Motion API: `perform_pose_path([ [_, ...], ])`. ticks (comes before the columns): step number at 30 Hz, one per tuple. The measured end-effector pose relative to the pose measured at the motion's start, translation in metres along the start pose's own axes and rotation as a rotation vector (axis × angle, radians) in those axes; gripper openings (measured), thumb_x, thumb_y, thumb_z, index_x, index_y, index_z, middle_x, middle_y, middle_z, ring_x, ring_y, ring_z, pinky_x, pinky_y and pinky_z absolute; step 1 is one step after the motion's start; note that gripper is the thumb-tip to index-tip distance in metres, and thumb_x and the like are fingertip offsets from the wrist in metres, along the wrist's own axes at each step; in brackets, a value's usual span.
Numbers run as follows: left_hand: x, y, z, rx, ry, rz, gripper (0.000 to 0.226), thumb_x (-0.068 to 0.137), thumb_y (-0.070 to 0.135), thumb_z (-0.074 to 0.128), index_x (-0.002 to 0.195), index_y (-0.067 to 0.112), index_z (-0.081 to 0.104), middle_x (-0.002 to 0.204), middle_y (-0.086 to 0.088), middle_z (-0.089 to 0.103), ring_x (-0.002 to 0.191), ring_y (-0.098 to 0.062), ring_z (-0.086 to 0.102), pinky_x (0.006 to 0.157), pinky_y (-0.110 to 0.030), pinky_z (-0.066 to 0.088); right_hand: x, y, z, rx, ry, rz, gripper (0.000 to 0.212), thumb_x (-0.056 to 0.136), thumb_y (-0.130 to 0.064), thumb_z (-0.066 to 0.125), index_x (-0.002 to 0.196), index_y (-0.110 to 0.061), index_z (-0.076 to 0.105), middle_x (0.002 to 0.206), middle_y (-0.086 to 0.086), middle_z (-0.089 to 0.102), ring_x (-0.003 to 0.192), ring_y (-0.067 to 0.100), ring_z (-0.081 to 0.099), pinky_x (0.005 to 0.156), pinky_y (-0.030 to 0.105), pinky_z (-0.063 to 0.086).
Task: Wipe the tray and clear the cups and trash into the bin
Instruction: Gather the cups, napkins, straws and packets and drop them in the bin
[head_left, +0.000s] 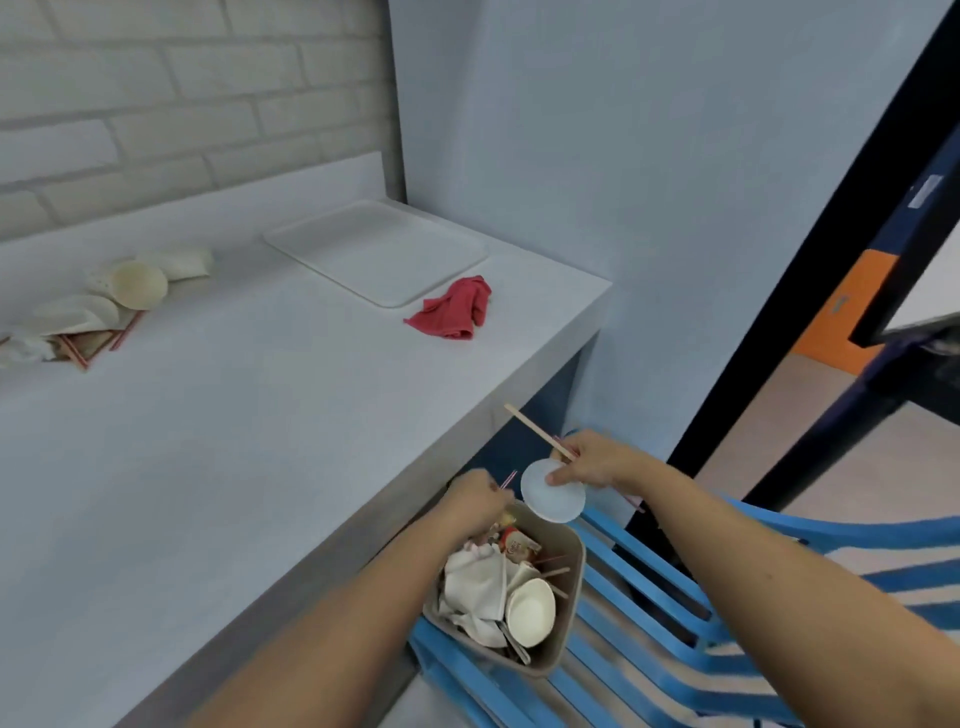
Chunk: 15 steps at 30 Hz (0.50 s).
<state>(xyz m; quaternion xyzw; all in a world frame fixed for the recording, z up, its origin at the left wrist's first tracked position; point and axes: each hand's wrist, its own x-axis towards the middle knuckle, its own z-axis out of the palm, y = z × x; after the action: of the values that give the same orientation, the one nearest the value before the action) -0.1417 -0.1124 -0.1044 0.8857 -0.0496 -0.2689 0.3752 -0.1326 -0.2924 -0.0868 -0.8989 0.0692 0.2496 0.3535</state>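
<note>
The fingers (560, 476) of your right hand (592, 462) pinch a white lid (553, 493) and a wooden stick (535, 430) together; the lid is round and hangs tilted just over the far edge of the bin (571, 597); the stick pokes up and away toward the surface (260, 415); your left hand (475, 499) is curled tight round a pink straw (509, 479), and it hovers over the near-left side of the bin; the two hands are close but not touching; the bin sits on a blue chair (649, 597) right beside the end of the surface; inside the bin you can see a paper cup (530, 613), crumpled white paper (475, 582) and some more sticks; the tray (374, 249) lies flat at the far corner of the surface, by the wall; a red cloth (454, 307) lies bunched up just beside the near corner of the tray; far off to the left there is a pile of cups (137, 285) lying on their sides, with a few red straws (124, 332) and some white paper next to them
</note>
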Motion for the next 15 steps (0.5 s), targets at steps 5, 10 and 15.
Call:
perform_pose_path([
  [5, 0.014, -0.045, 0.029, -0.081, -0.005, -0.184, 0.029, 0.094, 0.019, 0.050, 0.113, -0.001, 0.058, 0.085, -0.008, 0.057, 0.059, -0.012, 0.052, 0.039, -0.016, 0.046, 0.006, 0.029, 0.033, -0.050, 0.107, 0.001, 0.023, 0.089, -0.025, 0.062, 0.101, -0.006, 0.065, 0.098, 0.008, 0.061, 0.091, 0.017, 0.055, 0.080, 0.027, 0.040],
  [10, 0.018, -0.064, 0.039, -0.113, 0.060, -0.272, 0.032, 0.094, 0.013, 0.050, 0.123, 0.000, 0.047, 0.119, -0.018, 0.057, 0.098, -0.028, 0.060, 0.069, -0.031, 0.056, 0.008, 0.037, 0.045, -0.098, 0.030, 0.027, 0.030, 0.099, -0.018, 0.040, 0.109, 0.001, 0.061, 0.083, 0.003, 0.052, 0.086, 0.017, 0.047, 0.065, 0.022, 0.036],
  [15, 0.015, -0.068, 0.041, -0.075, 0.071, -0.260, 0.038, 0.094, 0.023, 0.050, 0.128, 0.007, 0.044, 0.121, -0.013, 0.059, 0.109, -0.026, 0.058, 0.088, -0.032, 0.048, 0.008, 0.041, 0.052, -0.254, -0.166, 0.135, 0.013, 0.093, -0.013, 0.047, 0.087, -0.013, 0.058, 0.080, 0.006, 0.055, 0.056, 0.011, 0.046, 0.052, 0.021, 0.039],
])
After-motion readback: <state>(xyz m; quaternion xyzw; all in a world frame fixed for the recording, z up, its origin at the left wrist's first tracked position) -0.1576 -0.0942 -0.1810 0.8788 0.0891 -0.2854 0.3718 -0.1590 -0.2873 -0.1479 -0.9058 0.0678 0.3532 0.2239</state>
